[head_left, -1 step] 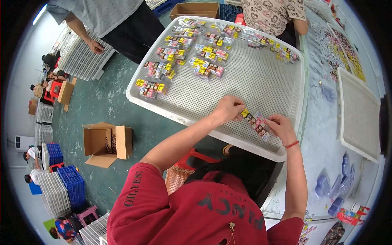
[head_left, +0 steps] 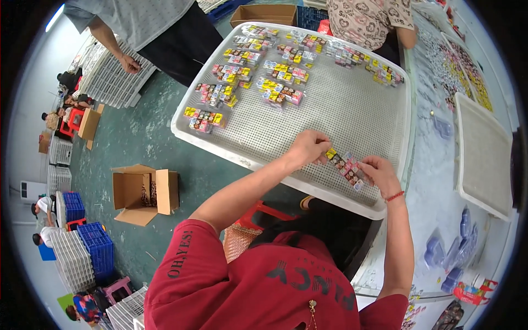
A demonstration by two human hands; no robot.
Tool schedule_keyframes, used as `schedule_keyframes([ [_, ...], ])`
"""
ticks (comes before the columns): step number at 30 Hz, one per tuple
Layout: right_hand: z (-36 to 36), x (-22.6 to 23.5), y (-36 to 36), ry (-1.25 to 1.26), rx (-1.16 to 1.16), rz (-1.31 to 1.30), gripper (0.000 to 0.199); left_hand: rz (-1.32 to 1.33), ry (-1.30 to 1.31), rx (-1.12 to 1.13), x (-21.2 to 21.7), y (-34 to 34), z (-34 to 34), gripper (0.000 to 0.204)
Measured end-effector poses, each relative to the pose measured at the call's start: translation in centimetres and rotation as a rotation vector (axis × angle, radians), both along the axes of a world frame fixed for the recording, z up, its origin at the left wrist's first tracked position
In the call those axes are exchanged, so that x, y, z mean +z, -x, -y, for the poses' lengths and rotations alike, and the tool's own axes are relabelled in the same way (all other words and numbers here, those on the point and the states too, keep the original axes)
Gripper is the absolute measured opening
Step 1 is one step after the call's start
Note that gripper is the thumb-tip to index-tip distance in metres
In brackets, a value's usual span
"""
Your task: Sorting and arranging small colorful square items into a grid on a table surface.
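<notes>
Over the near part of a white perforated plastic tray (head_left: 344, 104), my two hands hold a clear plastic pack of small coloured squares (head_left: 347, 170). My left hand (head_left: 309, 147) is closed in a pinch at its upper left end, by a yellow square. My right hand (head_left: 379, 171), below a red bracelet, has its fingers closed on the pack's right side. Similar clear packs with yellow, pink, brown and white squares (head_left: 282, 93) lie in rows on the tray's left part and along its far edge. My fingers hide the pack's edges.
At the right, a marble-patterned table (head_left: 423, 181) carries another white tray (head_left: 484, 157) and clear purplish plastic shells (head_left: 451, 247). An open cardboard box (head_left: 144, 192) stands on the green floor. Two people stand or sit beyond the tray; one's hand (head_left: 130, 64) hangs near stacked white trays (head_left: 113, 82).
</notes>
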State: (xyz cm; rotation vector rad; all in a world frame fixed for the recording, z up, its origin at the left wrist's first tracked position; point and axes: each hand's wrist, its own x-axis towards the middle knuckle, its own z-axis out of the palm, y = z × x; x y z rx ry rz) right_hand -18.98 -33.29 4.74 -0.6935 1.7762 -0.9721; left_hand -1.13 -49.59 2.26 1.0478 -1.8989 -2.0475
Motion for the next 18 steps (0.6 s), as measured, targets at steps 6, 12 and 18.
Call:
schedule_keyframes([
  [6, -0.4, -0.8, 0.7, 0.067, -0.057, 0.187, 0.010, -0.110, -0.114, 0.027, 0.0, 0.2, -0.1, 0.023],
  [12, -0.7, -0.7, 0.1, 0.126, -0.120, 0.324, 0.011, -0.133, -0.075, 0.028, -0.5, 0.4, -0.8, 0.033],
  [18, -1.2, -1.4, 0.3, 0.153, -0.136, 0.378, 0.012, -0.136, -0.182, -0.070, -0.2, 0.4, -0.2, 0.026],
])
